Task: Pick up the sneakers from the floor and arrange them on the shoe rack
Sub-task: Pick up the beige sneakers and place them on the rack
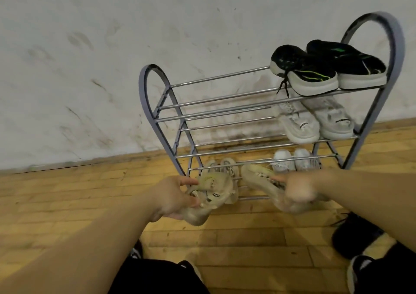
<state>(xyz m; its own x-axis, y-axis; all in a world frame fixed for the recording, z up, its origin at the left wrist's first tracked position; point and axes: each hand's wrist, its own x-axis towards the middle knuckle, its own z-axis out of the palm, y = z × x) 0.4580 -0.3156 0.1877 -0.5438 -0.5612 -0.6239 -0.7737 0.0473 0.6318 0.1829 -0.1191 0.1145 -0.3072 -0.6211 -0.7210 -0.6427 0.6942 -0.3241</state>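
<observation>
My left hand (173,198) grips a beige sneaker (216,192) by its heel, just in front of the lowest tier of the metal shoe rack (155,91). My right hand (301,189), blurred, holds the matching beige sneaker (258,178) beside it, toe pointing into the rack. Another beige pair (222,165) sits on the bottom tier behind the left sneaker. A black pair (324,68) rests on the top tier at the right, a white pair (313,120) on the tier below, and another white pair (292,159) lower down at the right.
The rack stands against a scuffed white wall (90,68) on a wooden floor (247,248). A black sneaker (353,235) lies on the floor at the lower right. My dark-clothed legs (157,278) fill the bottom edge.
</observation>
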